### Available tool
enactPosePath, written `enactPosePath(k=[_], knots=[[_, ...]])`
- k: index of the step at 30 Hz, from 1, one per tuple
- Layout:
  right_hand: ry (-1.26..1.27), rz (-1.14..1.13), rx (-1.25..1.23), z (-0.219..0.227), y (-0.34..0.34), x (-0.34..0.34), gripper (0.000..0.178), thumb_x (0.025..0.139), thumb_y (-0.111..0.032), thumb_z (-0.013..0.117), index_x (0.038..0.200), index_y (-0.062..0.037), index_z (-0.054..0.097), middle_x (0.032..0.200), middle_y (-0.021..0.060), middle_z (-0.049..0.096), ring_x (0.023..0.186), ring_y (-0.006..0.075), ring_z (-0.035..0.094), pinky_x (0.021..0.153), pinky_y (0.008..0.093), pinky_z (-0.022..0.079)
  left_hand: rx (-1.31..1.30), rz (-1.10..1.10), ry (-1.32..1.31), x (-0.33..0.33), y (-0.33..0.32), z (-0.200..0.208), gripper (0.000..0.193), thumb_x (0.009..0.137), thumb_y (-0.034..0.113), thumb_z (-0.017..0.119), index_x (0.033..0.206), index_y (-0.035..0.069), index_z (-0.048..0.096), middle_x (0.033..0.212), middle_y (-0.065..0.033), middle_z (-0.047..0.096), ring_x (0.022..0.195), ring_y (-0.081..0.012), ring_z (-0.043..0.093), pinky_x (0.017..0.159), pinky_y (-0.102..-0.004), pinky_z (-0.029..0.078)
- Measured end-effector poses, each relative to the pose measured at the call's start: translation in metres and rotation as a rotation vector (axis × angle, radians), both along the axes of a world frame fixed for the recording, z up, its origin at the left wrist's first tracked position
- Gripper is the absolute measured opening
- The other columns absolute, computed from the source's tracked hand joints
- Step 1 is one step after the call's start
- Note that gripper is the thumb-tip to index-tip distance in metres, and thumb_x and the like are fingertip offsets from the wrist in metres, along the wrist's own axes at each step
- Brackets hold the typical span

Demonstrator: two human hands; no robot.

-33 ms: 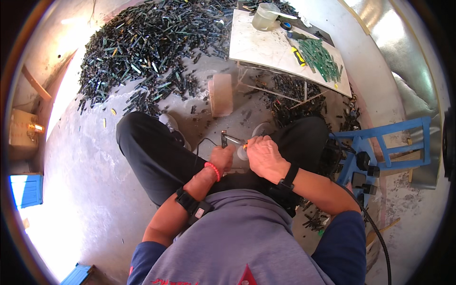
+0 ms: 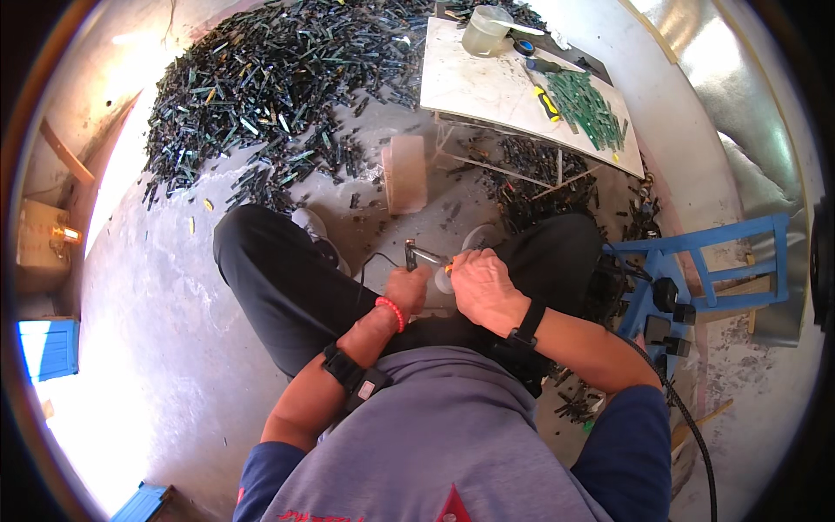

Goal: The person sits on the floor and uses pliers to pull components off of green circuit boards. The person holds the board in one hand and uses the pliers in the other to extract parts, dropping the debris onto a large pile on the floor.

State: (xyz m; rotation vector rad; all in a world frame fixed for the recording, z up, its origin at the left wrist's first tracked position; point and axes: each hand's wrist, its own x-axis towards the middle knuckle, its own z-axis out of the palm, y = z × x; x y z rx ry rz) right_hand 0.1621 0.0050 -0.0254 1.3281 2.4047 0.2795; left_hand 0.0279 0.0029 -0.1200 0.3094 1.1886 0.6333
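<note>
Between my knees, my left hand [image 2: 405,289] is closed round a narrow dark strip [image 2: 410,254] that sticks up out of the fist. My right hand [image 2: 487,287] grips a tool with an orange handle [image 2: 450,268], mostly hidden by the fingers. From it a shiny metal shaft [image 2: 426,255] reaches across to the strip and seems to touch it near the top. What kind of tool it is, I cannot make out. The lower part of the strip is covered by my left fingers.
A large heap of dark strips [image 2: 261,78] covers the floor ahead. At the right, a low table [image 2: 461,87] bears green strips [image 2: 584,104], a yellow-and-black tool [image 2: 547,103] and a cloudy plastic jug [image 2: 485,33]. A brown block [image 2: 405,174] stands before my feet; a blue chair [image 2: 704,270] is at my right.
</note>
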Motion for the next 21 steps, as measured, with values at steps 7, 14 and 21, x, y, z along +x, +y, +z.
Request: enactPosePath(k=[7, 14, 21], knots=[[-0.057, 0.000, 0.028, -0.013, -0.008, -0.016, 0.026, 0.068, -0.021, 0.058, 0.082, -0.0007, 0.062, 0.068, 0.0119, 0.059, 0.061, 0.0242, 0.058, 0.048, 0.0352, 0.041, 0.063, 0.022, 0.165, 0.004, -0.002, -0.021, 0.031, 0.081, 0.019, 0.053, 0.056, 0.014, 0.036, 0.044, 0.0029, 0.034, 0.031, -0.0099, 0.029, 0.030, -0.0276, 0.019], [0.003, 0.008, 0.014, -0.008, -0.009, -0.012, 0.019, 0.070, -0.022, 0.057, 0.079, -0.0050, 0.059, 0.067, 0.0077, 0.059, 0.061, 0.0200, 0.057, 0.053, 0.0344, 0.037, 0.070, 0.024, 0.183, 0.004, -0.002, -0.015, 0.030, 0.080, 0.019, 0.054, 0.055, 0.013, 0.038, 0.044, 0.0023, 0.034, 0.031, -0.0110, 0.030, 0.030, -0.0284, 0.020], [0.150, -0.013, 0.023, -0.003, -0.002, -0.001, 0.014, 0.073, -0.016, 0.055, 0.080, -0.0045, 0.059, 0.070, 0.0099, 0.061, 0.066, 0.0228, 0.059, 0.065, 0.0359, 0.040, 0.269, -0.035, 0.224, 0.000, 0.001, -0.021, 0.031, 0.081, 0.018, 0.053, 0.054, 0.014, 0.037, 0.045, 0.0035, 0.033, 0.031, -0.0097, 0.029, 0.031, -0.0275, 0.019]])
